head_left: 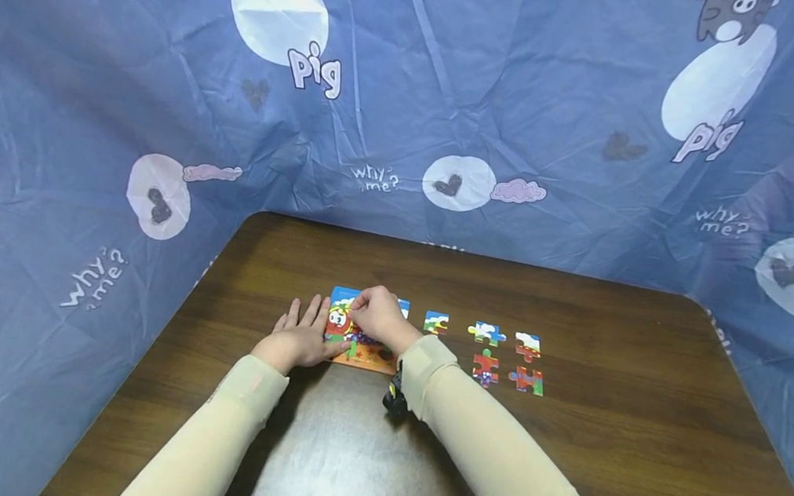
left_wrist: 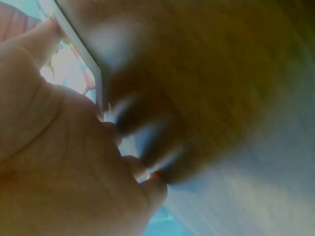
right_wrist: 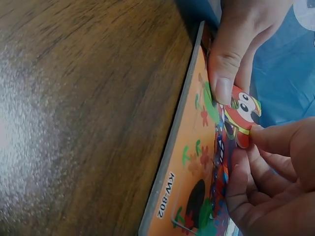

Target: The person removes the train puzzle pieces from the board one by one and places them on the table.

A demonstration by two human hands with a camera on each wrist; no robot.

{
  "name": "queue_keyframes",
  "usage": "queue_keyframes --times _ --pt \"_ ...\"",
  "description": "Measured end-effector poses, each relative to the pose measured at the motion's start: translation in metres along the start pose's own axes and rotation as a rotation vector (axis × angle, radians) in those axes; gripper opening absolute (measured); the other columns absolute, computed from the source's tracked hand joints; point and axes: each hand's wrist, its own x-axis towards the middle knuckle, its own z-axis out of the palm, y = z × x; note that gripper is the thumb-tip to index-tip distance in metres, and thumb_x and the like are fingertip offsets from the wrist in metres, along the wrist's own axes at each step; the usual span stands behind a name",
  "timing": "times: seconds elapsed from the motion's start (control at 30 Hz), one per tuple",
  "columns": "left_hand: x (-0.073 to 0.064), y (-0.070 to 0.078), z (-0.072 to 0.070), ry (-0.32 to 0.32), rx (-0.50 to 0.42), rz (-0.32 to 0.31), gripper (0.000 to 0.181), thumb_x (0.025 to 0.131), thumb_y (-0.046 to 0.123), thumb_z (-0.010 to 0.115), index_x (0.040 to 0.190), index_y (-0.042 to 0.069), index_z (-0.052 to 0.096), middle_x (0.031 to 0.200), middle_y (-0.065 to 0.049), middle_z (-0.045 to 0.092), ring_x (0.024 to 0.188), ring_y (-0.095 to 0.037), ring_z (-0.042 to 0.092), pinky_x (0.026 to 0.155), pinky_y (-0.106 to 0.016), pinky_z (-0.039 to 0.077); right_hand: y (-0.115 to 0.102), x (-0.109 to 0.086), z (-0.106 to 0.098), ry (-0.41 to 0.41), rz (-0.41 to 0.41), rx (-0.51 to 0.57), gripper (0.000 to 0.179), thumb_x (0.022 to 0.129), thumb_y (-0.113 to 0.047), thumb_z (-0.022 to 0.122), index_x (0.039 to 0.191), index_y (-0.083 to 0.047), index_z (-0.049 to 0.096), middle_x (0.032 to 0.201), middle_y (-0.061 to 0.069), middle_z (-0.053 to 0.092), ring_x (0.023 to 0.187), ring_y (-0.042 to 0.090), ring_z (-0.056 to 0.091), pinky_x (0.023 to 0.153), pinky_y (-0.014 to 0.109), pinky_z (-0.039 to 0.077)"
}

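A puzzle board (head_left: 359,360) with an orange lower border lies on the table, marked "KW-802" in the right wrist view. My right hand (head_left: 385,319) is over it, thumb and fingertips pinching a puzzle piece (right_wrist: 244,110) that shows a red face with big white eyes. This piece sits at the board's left side, tilted a little up from it. Fingers spread straight, my left hand (head_left: 298,342) rests along the left edge of the board. Its thumb (right_wrist: 224,88) presses at the orange border, right beside the piece.
Several loose puzzle pieces lie right of the board, among them a cloud piece (head_left: 486,334), a red piece (head_left: 486,367) and a red-and-green piece (head_left: 527,381). The brown wooden table (head_left: 608,424) has rounded far corners. A blue printed cloth (head_left: 559,97) hangs behind it.
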Motion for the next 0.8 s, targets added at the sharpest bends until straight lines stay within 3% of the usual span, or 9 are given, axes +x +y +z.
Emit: queue_keyframes --times 0.33,0.53,0.8 --pt "0.007 -0.001 0.006 -0.002 0.002 -0.004 0.108 0.093 0.08 0.036 0.162 0.012 -0.011 0.168 -0.01 -0.015 0.149 -0.044 -0.018 0.118 -0.06 0.0 0.002 0.0 -0.013 0.032 0.025 0.092 0.01 0.099 -0.016 0.069 0.093 -0.01 0.073 0.083 -0.001 0.067 0.077 0.015 0.062 0.073 0.033 0.051" --pt "0.003 0.001 0.004 -0.01 -0.005 -0.006 0.11 0.091 0.083 0.033 0.161 0.012 -0.013 0.168 -0.01 -0.016 0.148 -0.043 -0.019 0.118 -0.058 -0.002 0.009 -0.011 -0.032 -0.017 0.003 0.173 0.011 0.1 -0.017 0.067 0.097 -0.007 0.072 0.085 0.004 0.069 0.073 0.022 0.064 0.061 0.034 0.052" --pt "-0.003 0.002 -0.001 -0.005 -0.03 -0.01 0.112 0.091 0.083 0.035 0.161 0.012 -0.013 0.167 -0.011 -0.016 0.148 -0.042 -0.02 0.118 -0.058 -0.003 0.031 -0.025 -0.06 -0.003 -0.006 0.169 0.013 0.099 -0.018 0.069 0.096 -0.007 0.074 0.088 0.007 0.07 0.081 0.028 0.065 0.064 0.035 0.052"
